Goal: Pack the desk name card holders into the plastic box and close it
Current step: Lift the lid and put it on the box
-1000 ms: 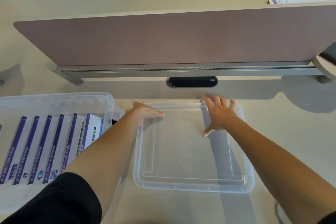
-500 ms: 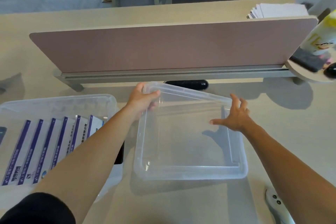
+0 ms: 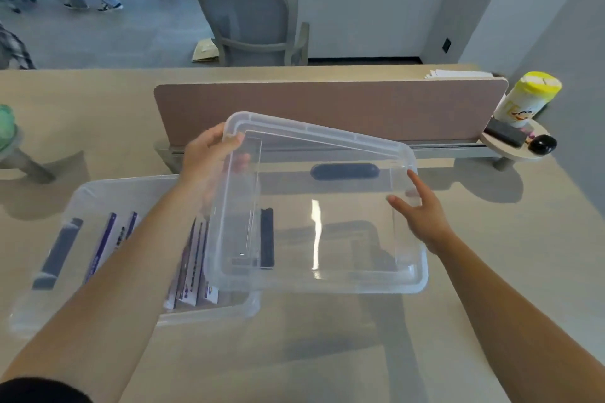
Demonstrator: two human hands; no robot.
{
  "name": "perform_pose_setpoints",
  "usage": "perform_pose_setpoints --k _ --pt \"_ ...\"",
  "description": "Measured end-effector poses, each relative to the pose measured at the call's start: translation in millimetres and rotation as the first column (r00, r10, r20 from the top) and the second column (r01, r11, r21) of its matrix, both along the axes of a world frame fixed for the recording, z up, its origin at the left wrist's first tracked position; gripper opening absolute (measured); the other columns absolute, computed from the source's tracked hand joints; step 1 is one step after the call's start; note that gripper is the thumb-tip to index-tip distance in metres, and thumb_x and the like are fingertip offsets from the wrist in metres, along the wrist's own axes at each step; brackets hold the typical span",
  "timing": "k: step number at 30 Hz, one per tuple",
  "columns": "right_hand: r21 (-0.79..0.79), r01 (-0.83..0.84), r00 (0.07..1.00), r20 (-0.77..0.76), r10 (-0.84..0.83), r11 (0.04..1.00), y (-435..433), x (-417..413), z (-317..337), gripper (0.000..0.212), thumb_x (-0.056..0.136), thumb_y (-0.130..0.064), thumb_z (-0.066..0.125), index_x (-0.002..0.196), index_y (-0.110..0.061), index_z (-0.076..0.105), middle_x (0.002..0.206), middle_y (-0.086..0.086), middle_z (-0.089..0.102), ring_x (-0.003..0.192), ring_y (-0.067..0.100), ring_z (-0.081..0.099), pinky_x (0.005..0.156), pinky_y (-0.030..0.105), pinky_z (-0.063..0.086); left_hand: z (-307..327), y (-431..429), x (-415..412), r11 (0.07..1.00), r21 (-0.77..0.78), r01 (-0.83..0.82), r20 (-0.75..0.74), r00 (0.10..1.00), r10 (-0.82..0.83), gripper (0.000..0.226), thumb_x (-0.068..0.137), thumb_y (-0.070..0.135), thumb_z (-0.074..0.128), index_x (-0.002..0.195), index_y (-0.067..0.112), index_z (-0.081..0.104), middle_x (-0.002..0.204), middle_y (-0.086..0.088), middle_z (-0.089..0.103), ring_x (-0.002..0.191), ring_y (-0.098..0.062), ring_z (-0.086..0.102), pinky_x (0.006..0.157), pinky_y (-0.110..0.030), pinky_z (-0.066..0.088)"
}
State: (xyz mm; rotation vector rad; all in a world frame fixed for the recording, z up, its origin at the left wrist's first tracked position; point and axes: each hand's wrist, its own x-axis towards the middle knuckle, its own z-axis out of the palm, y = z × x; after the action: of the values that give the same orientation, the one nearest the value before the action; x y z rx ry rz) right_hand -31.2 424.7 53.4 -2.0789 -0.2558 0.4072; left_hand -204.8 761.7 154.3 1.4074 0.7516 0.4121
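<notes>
Left grip (image 3: 209, 157) clenched on lid (image 3: 320, 206), now lifted over box (image 3: 98, 193) (right grip (image 3: 422, 216) released, fingers spread).

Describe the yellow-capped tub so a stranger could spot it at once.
Find the long brown divider panel standing across the desk and follow it to its right end. There a small round shelf carries a white tub standing upright. Its bright yellow cap sets it apart from the dark, low items beside it.

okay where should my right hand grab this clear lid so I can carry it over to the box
Take the lid by its right rim, coming in from the right. The left hand already pinches the far-left corner, so the right hand, now only touching that edge with open fingers, would probably balance the wide, tilted lid best there.
</notes>
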Motion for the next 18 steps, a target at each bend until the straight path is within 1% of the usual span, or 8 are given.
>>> perform_pose_setpoints --k 2,3,5,8,10,12,15,18 --pt "0.042 -0.002 1.0 0.014 0.001 0.999 23.3 -26.5 14.4 0.075 0.086 -0.043 0.072 0.15 -0.043 0.033 0.139 0.006 0.049 0.095 0.02 0.048 0.089 0.043 0.047 5.7 18.0 -37.8 0.993 0.09 0.078 -0.039 0.996 -0.074 0.055 0.091 0.028 0.067 0.142 0.034 0.048 0.144 0.003 0.051 0.104 -0.013 0.067 0.078 -0.032 0.056" --pt "0.061 0.002 1.0 0.019 -0.003 0.998 35.8 -40.9 20.5 0.075 0.085 -0.043 0.073 0.149 -0.044 0.034 0.138 0.004 0.05 0.09 0.018 0.047 0.085 0.041 0.045 5.9 28.0 -58.8 0.989 0.13 0.074 -0.08 0.995 -0.064 0.063 0.092 0.027 0.066 0.148 0.036 0.038 0.149 0.011 0.039 0.102 -0.006 0.062 0.075 -0.025 0.055" --pt "0.066 0.006 1.0 0.027 -0.008 0.998 62.3 -71.2 28.7 0.074 0.084 -0.044 0.074 0.148 -0.045 0.036 0.135 0.0 0.05 0.089 0.017 0.045 0.084 0.039 0.044 1.4 47.1 -103.7 0.992 0.121 0.047 -0.12 0.992 -0.033 0.067 0.093 0.022 0.065 0.15 0.033 0.032 0.141 0.011 0.039 0.086 -0.003 0.064 0.063 -0.025 0.058" --pt "0.056 -0.02 1.0 0.019 0.018 0.998 106.4 -116.6 35.4 0.069 0.087 -0.041 0.071 0.147 -0.044 0.037 0.132 -0.003 0.048 0.094 0.023 0.046 0.081 0.039 0.046 -23.6 86.2 -168.4 0.986 0.165 -0.018 -0.186 0.981 0.049 0.039 0.095 0.013 0.058 0.132 0.02 0.05 0.118 -0.011 0.064 0.066 -0.023 0.073 0.056 -0.04 0.06" --pt "0.08 0.016 1.0 -0.011 -0.015 0.997 137.2 -140.0 36.4 0.062 0.093 -0.032 0.066 0.148 -0.037 0.038 0.127 0.002 0.053 0.088 0.024 0.054 0.07 0.034 0.047 -40.9 115.8 -204.0 0.96 0.267 -0.082 -0.248 0.957 0.151 0.027 0.096 0.014 0.051 0.123 0.018 0.053 0.106 -0.016 0.067 0.066 -0.029 0.073 0.057 -0.041 0.059" --pt "0.051 0.053 0.998 -0.039 -0.051 0.997 164.4 -160.4 38.1 0.055 0.096 -0.024 0.059 0.147 -0.026 0.039 0.121 0.006 0.057 0.078 0.023 0.06 0.065 0.035 0.047 -56.8 137.8 -232.3 0.922 0.373 -0.104 -0.32 0.918 0.233 0.026 0.096 0.021 0.05 0.119 0.014 0.059 0.098 -0.014 0.069 0.071 -0.029 0.072 0.068 -0.041 0.059" --pt "-0.054 0.03 1.0 0.001 -0.03 0.998 197.3 -183.8 33.0 0.042 0.096 -0.018 0.051 0.138 -0.021 0.051 0.117 0.002 0.062 0.086 0.025 0.068 0.075 0.036 0.052 -74.0 156.7 -263.5 0.866 0.497 -0.06 -0.377 0.884 0.277 0.018 0.097 0.024 0.048 0.104 0.01 0.055 0.085 -0.011 0.06 0.078 -0.03 0.059 0.068 -0.037 0.046" --pt "-0.133 -0.01 0.999 0.049 0.017 0.991 216.8 -192.9 24.0 0.034 0.092 -0.015 0.049 0.123 -0.02 0.062 0.107 0.004 0.067 0.094 0.028 0.065 0.08 0.036 0.051 -82.4 164.5 -271.0 0.858 0.511 -0.051 -0.393 0.874 0.286 0.012 0.098 0.025 0.046 0.105 0.017 0.052 0.086 -0.01 0.058 0.08 -0.03 0.056 0.067 -0.035 0.041"
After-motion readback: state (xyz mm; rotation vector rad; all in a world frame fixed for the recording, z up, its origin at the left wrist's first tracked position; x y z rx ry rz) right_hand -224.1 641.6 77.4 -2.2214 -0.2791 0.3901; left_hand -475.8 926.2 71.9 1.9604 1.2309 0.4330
